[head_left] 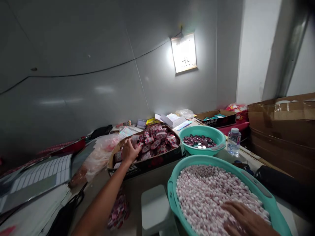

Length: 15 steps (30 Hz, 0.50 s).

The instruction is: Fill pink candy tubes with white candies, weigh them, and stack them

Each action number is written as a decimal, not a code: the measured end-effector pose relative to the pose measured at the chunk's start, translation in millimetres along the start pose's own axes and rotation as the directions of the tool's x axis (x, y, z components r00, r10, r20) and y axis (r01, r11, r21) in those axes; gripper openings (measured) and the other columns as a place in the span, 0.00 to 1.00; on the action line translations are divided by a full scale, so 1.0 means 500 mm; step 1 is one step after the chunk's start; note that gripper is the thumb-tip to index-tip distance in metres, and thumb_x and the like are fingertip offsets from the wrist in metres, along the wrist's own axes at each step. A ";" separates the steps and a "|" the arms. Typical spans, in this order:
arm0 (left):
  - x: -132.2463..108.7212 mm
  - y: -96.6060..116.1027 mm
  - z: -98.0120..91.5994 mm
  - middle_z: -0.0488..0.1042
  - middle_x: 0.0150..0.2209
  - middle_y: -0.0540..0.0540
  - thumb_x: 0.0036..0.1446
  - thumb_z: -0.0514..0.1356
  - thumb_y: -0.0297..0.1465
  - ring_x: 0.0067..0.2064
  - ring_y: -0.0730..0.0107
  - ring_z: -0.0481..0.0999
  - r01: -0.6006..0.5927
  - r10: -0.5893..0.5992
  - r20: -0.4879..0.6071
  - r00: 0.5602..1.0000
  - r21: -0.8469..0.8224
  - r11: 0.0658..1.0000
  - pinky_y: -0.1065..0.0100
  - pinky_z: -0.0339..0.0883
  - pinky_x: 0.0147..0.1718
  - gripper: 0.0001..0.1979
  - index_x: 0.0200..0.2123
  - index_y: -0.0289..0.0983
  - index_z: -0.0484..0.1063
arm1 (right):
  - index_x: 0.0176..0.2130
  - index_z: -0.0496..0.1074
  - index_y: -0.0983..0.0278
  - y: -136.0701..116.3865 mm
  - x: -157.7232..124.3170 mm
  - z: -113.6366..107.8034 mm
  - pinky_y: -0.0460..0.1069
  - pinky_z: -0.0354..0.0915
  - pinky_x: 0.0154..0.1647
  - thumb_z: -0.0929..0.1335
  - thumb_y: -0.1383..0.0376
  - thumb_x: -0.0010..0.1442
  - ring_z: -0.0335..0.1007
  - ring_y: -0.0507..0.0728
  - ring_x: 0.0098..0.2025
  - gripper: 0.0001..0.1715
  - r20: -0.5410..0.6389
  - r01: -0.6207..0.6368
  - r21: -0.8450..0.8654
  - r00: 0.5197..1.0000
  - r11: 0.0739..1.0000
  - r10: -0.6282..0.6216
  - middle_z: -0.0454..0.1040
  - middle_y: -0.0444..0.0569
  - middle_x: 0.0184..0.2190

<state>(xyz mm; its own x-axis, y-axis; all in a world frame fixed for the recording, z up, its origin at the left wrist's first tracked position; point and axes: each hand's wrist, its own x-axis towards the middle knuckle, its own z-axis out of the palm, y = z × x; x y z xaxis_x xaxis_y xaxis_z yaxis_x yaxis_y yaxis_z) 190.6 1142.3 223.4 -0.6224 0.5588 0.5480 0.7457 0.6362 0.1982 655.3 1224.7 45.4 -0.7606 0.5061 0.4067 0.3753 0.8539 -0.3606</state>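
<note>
My left hand (130,151) reaches into a shallow cardboard box (145,163) heaped with small printed round tubs (161,136). Its fingers are closed around one small clear plastic tub (135,141) at the box's left side. At the lower right, my right hand (242,218) rests over a big teal basin (174,196) full of small pale pink and white wrapped-looking pieces (211,193). The fingers of that hand are stretched out and slightly apart, touching the pile. Behind it stands a smaller teal basin (202,151) with dark round lids (197,141) in it.
A white flat scale-like device (155,206) lies between box and basin. Beside it is a bunch of small dark-pink pieces (119,211). A water bottle (233,142), cardboard boxes (283,141), papers (41,177) and plastic bags (100,154) stand around. A lit lamp (184,52) hangs on the wall.
</note>
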 end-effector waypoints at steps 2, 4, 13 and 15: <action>-0.032 0.020 -0.043 0.70 0.49 0.39 0.56 0.54 0.43 0.49 0.59 0.71 0.028 -0.034 -0.048 0.998 -0.107 0.994 0.62 0.66 0.45 0.26 0.54 0.35 0.57 | 0.52 0.73 0.60 -0.004 0.038 -0.025 0.58 0.68 0.51 0.64 0.47 0.57 0.70 0.67 0.52 0.29 0.065 -0.129 -0.005 0.989 0.992 0.129 0.74 0.54 0.50; -0.081 0.049 -0.086 0.73 0.37 0.45 0.56 0.54 0.44 0.36 0.64 0.74 0.013 -0.096 -0.126 0.987 -0.540 0.842 0.65 0.68 0.37 0.21 0.47 0.36 0.64 | 0.56 0.68 0.63 -0.011 0.085 -0.039 0.60 0.62 0.56 0.62 0.43 0.58 0.65 0.68 0.56 0.37 0.170 -0.223 0.036 0.962 0.974 0.213 0.70 0.56 0.55; -0.378 0.185 -0.173 0.74 0.25 0.48 0.46 0.62 0.49 0.27 0.68 0.72 0.548 -0.158 0.530 0.833 -0.830 0.108 0.69 0.67 0.29 0.22 0.31 0.34 0.73 | 0.40 0.71 0.66 -0.080 0.189 0.019 0.53 0.63 0.40 0.61 0.38 0.54 0.70 0.64 0.41 0.35 0.311 -0.327 0.117 0.909 0.938 0.279 0.75 0.58 0.40; -0.413 0.208 -0.167 0.76 0.27 0.47 0.46 0.63 0.49 0.31 0.66 0.75 0.571 -0.145 0.559 0.817 -0.819 0.059 0.69 0.68 0.34 0.23 0.32 0.34 0.74 | 0.42 0.70 0.65 -0.096 0.172 0.022 0.52 0.62 0.40 0.63 0.39 0.53 0.69 0.64 0.42 0.34 0.300 -0.300 0.125 0.920 0.946 0.252 0.74 0.58 0.42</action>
<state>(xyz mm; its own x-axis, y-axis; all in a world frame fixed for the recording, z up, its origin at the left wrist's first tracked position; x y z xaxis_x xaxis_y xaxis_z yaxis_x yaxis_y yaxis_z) 416.8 1048.7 198.9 -0.7494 0.6611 -0.0353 -0.1167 -0.0795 0.9900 565.8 1225.7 88.4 -0.7641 0.6443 0.0315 0.5166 0.6404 -0.5683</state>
